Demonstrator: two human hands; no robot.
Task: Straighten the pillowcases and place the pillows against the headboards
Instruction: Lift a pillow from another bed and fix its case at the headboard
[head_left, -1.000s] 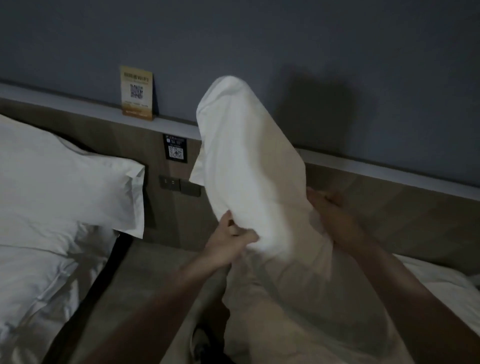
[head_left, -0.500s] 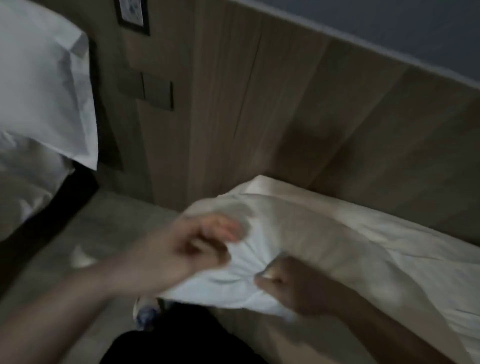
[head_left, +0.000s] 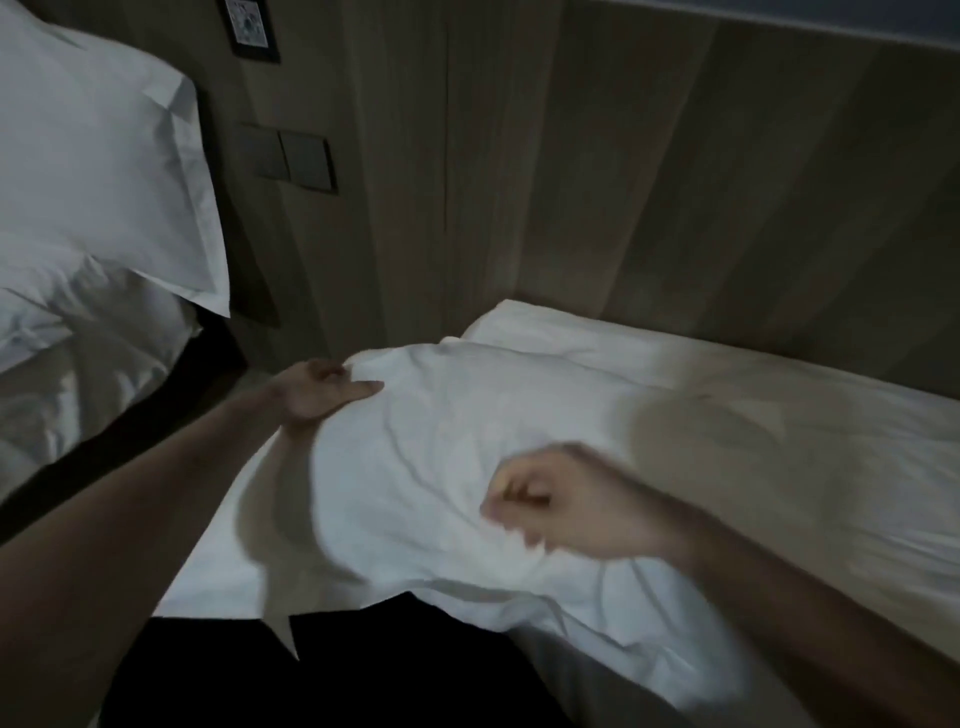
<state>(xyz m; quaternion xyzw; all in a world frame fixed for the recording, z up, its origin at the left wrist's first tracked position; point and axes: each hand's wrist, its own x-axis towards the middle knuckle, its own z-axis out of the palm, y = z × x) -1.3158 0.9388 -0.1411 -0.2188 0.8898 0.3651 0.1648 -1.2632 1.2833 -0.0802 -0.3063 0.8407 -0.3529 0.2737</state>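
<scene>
1. Pillow (head_left: 441, 467) is down flat on the near bed (head_left: 779, 441), its far edge close to the headboard (head_left: 675, 182) but not leaning on it. The case is creased all over.
2. My left hand (head_left: 322, 395) sits at the pillow's far left corner, palm on the fabric, thumb laid out along the cloth; the fingers look tucked over the corner edge, and I read that as a pinch on the corner.
3. My right hand (head_left: 566, 504) is over the pillow's near middle, fingers curled in tight. It's blurred, so I can't tell whether there's cloth bunched inside them or nothing at all.
4. Step in hand, as I judge it: straightening the pillowcase, with the placing not yet done.
5. Next move calls for pulling the corners apart to draw the wrinkles out, then standing the pillow up against the headboard.
6. Across the gap, the other pillow (head_left: 93, 171) on the far bed (head_left: 62, 374) is propped at its own headboard end, beside the wall switches (head_left: 291, 161).
</scene>
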